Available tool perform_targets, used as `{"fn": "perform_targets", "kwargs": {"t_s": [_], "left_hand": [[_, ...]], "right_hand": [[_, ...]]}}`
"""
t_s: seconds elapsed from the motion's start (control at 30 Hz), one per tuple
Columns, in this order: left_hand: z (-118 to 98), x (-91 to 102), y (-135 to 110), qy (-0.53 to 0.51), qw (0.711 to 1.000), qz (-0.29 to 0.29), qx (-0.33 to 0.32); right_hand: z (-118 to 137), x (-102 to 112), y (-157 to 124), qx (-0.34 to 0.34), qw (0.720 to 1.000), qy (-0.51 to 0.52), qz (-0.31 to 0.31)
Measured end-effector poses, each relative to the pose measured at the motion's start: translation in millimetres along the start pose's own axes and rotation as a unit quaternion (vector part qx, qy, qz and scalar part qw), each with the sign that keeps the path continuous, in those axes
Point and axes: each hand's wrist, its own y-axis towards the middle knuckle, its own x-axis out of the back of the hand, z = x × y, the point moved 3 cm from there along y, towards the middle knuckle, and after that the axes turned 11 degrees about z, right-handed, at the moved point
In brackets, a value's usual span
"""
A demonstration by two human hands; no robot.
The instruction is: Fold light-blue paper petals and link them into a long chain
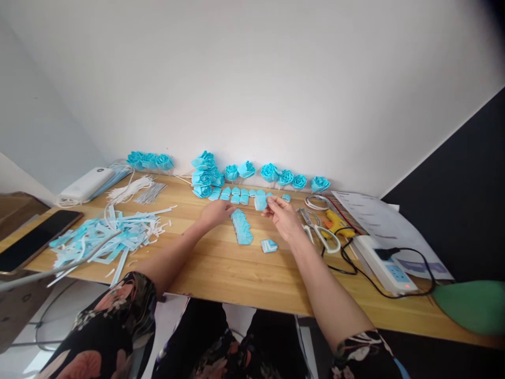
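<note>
Pinching a petal between thumb and finger, the right hand holds it just nearer than the petal row. The left hand has its fingertips at the far end of a petal strip; whether they grip it, I cannot tell. Nearer than the right hand lies a folded piece; to its right are scissors, a glue gun and a power strip. Left of the left hand, a cable crosses scraps, with a phone farther left. Roses stand beyond both hands.
</note>
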Motion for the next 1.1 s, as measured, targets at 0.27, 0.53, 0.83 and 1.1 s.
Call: {"fn": "perform_targets", "kwargs": {"t_s": [0.27, 0.53, 0.83, 1.1], "left_hand": [[4.1, -7.0, -1.4, -0.268, 0.962, 0.007, -0.061], [-14.3, -2.5, -15.1, -0.476, 0.871, 0.094, -0.081], [-24.0, -23.3, -16.9, -0.605, 0.774, 0.164, -0.090], [-33.5, -22.0, -21.8, -0.576, 0.779, 0.217, -0.119]], "right_hand": [[-1.8, -4.1, -2.3, -0.012, 0.998, -0.010, 0.063], [-9.4, -10.6, -6.9, -0.077, 0.988, -0.067, 0.117], [-15.2, -8.4, -3.6, -0.071, 0.994, 0.014, 0.078], [-9.9, -1.5, 0.7, -0.032, 0.991, 0.132, 0.011]]}}
